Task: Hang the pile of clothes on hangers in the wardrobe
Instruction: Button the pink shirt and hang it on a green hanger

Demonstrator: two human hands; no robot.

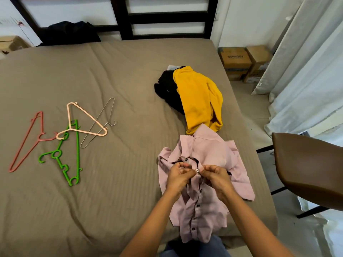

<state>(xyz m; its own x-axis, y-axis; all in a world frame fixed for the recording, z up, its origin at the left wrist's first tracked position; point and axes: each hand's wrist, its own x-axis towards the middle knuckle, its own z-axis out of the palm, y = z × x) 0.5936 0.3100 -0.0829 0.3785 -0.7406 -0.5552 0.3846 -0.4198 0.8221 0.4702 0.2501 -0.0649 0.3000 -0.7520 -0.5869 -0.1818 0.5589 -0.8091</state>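
Note:
A pink button-up shirt lies on the bed's near right part, collar away from me. My left hand and my right hand both pinch its front placket at a button just below the collar. Behind it sits a pile with a yellow garment over a black garment. Several hangers lie on the left of the bed: a red hanger, a green hanger, a peach hanger and a thin metal hanger.
The bed has a brown cover. Dark clothing rests against the black headboard. A brown chair stands right of the bed. Cardboard boxes and white curtains fill the far right.

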